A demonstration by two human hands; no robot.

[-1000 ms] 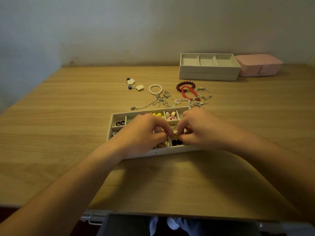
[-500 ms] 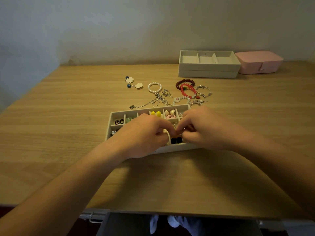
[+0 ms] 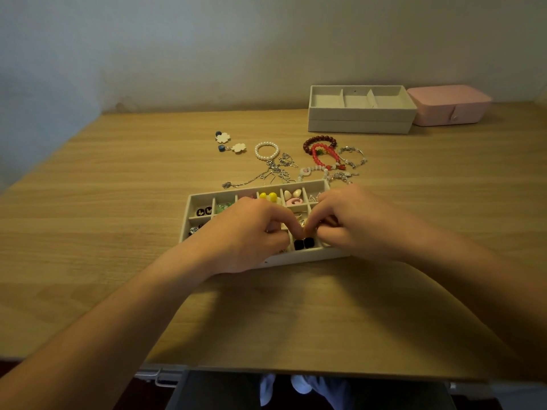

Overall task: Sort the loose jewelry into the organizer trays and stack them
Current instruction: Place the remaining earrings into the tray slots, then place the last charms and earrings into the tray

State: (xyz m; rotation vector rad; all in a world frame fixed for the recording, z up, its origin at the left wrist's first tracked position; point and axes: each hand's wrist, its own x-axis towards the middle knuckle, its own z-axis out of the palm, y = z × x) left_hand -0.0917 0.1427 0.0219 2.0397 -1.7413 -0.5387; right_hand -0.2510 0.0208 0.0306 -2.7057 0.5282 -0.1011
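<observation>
My left forearm [image 3: 118, 315] comes in from the lower left and my right forearm [image 3: 461, 279] from the lower right, both bare and angling inward towards each other. My left hand [image 3: 248, 235] lies knuckles up with its fingers curled down, and my right hand [image 3: 352, 223] mirrors it. The fingertips of both meet in the middle, thumbs drawn in beneath; whether I pinch anything there I cannot tell

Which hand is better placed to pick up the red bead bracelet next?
Right, probably. The red bracelet lies past the far right corner of the tray, straight ahead of the right hand; the left hand would have to cross over it.
</observation>
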